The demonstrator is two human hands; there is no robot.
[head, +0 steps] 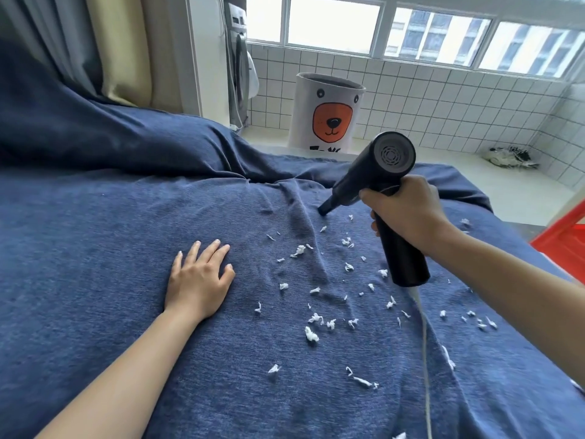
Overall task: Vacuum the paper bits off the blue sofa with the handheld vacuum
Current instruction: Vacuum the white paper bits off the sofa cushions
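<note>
Black handheld vacuum with round grey rear vent and narrow nozzle (373, 185): held in right hand (408, 213), grip fully wrapped round the handle, white cord trailing from handle base toward the sofa's near edge. Nozzle tip angled down, at or just above the fabric near the far edge of the seat, beside a crease. Left hand (199, 277): flat on the blue textured fabric sofa (95, 312), fingers straight and spread, holding nothing, apparently steadying the cover. Small white torn paper bits (316, 318): scattered across the seat's middle and right portion, from just beside the nozzle down toward the near edge, some near the right edge. Left portion of seat free of visible bits. Assessment: task early; most debris uncollected, only the far strip by the nozzle looking thinner. Remaining: sweep toward near and right edges.
</note>
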